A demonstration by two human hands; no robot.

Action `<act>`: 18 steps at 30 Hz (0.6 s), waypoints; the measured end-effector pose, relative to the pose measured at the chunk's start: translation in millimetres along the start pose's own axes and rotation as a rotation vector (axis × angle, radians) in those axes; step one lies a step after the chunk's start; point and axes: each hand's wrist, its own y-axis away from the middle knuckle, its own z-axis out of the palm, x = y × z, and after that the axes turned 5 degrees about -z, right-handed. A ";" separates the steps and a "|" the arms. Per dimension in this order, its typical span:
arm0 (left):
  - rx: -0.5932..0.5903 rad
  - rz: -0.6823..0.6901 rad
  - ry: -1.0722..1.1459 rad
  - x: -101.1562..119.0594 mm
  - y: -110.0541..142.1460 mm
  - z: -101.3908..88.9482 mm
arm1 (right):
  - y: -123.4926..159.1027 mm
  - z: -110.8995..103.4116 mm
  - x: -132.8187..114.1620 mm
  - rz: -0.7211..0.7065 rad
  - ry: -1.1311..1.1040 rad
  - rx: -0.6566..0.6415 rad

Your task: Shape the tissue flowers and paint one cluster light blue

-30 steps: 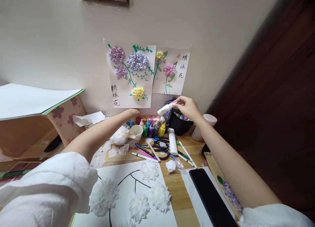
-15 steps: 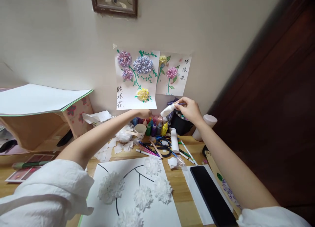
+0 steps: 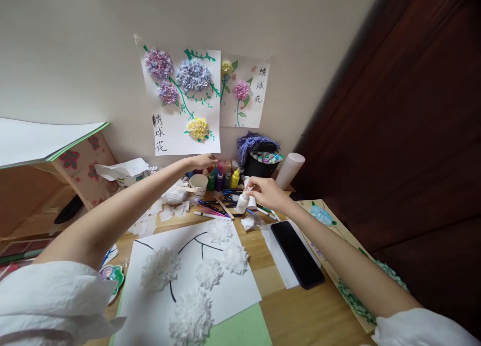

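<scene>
My right hand (image 3: 266, 192) is closed around the narrow tip of a small white paint bottle (image 3: 242, 204), its body tilted downward over the pens. A white tube (image 3: 252, 203) lies just behind that bottle. At the back of the desk, my left hand (image 3: 203, 160) reaches over the row of paint bottles; its fingertips are mostly hidden. Among those are a yellow paint bottle (image 3: 235, 178), a purple one (image 3: 219, 181) and a green one (image 3: 211, 181). Nearer me lies a white paper (image 3: 150, 306) with black drawn stems and several white ruffled paper flowers (image 3: 191, 316).
A paper cup (image 3: 198, 185) holds a wooden stick. Pens, scissors and paper scraps (image 3: 167, 213) surround it. On the right lie a black phone (image 3: 296, 253) and a flower picture (image 3: 322, 215). A black container (image 3: 259, 160) of markers stands against the wall, beneath hung flower pictures (image 3: 188, 105).
My right hand has lowered the white bottle from in front of the marker container to just above the pens. My left hand stays by the paint bottles. The view has shifted.
</scene>
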 end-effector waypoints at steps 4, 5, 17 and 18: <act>0.035 -0.047 -0.012 0.9 -1.5 3.9 | 13.7 9.4 -3.0 -0.012 -0.007 -0.068; 0.039 -0.054 -0.026 1.7 -2.8 4.5 | 15.6 11.1 -4.0 -0.023 -0.013 -0.088; 0.008 0.008 -0.243 15.7 -41.6 6.8 | 17.6 17.5 5.6 -0.133 -0.069 -0.334; -0.012 0.016 -0.252 16.5 -46.5 5.7 | 16.5 12.3 7.3 -0.131 -0.082 -0.351</act>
